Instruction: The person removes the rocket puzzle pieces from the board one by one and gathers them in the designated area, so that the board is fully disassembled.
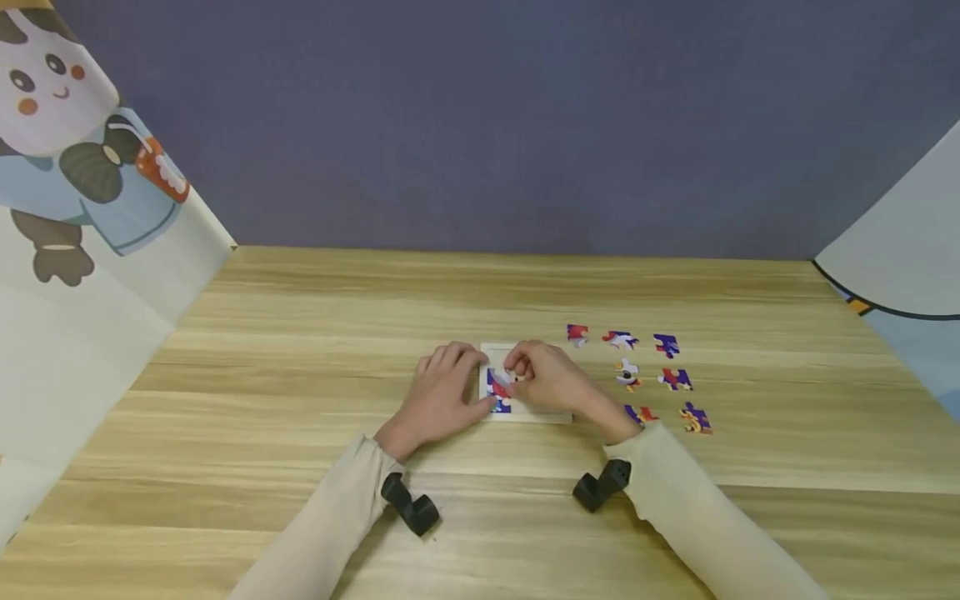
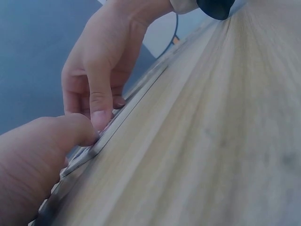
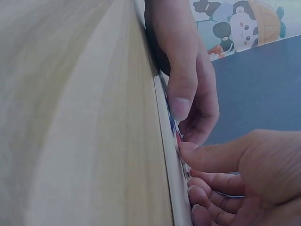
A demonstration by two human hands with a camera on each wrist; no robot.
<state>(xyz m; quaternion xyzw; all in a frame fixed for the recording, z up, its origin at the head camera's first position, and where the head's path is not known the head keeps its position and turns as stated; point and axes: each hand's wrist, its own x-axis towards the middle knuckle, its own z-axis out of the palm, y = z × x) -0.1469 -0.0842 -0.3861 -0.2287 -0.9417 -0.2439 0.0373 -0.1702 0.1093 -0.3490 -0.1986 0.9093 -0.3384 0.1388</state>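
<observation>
A small white puzzle tray (image 1: 536, 417) lies on the table with red, white and blue jigsaw puzzle pieces (image 1: 497, 385) fitted at its left side. My left hand (image 1: 444, 396) rests at the tray's left edge, fingers extended near the upper corner and thumb on the lower corner piece. My right hand (image 1: 551, 375) is over the tray, thumb and curled fingers around a puzzle piece beside the fitted ones; the hand hides most of it. In the right wrist view, the right thumb (image 3: 211, 157) touches a red piece (image 3: 178, 136), close to the left thumb (image 3: 181, 96).
Several loose puzzle pieces lie in rows right of the tray, among them a red one (image 1: 577, 334), a purple one (image 1: 666, 345) and a yellow-patterned one (image 1: 696, 417). Low on the right, one piece (image 1: 641, 414) is partly covered by the right wrist. A dark wall (image 1: 510, 125) stands behind the table.
</observation>
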